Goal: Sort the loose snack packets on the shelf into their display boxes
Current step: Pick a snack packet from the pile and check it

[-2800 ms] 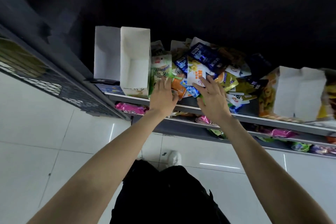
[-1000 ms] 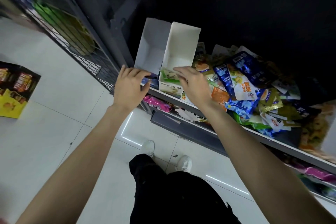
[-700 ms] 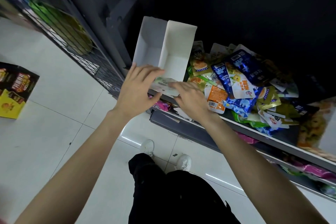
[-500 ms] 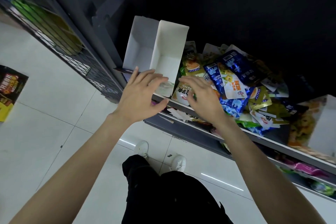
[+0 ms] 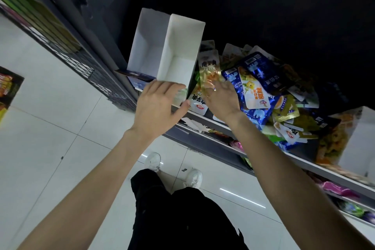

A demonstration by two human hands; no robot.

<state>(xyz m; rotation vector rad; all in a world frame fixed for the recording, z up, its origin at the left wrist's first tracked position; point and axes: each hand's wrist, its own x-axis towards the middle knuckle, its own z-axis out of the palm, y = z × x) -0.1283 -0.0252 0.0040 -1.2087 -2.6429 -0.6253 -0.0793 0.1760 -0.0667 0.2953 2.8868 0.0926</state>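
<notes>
- On the dark shelf (image 5: 203,116), near its left end, 2 white open-topped cardboard display boxes (image 5: 178,53) stand side by side, both looking bare inside.
- Just right of them lies the heap of loose snack packets (image 5: 263,91), spreading toward another white box (image 5: 357,140) at the far right.
- The right hand (image 5: 222,97) pinches a clear gold-tinted foil packet (image 5: 210,73) by its near end. Its long axis runs near to far, with the printed top edge pointing away from the person, close beside the right-hand box wall.
- The left hand (image 5: 160,103) rests with relaxed fingers on the near front lip of that box and clasps nothing; its thumb touches the front corner.
- Judgement: the step is dropping this packet into the matching box. Best keep the left hand steadying the box front, lift the packet over the side wall, and lower it upright with its face toward the aisle.
- Risk: dragging it sideways could snag neighbouring packets.
</notes>
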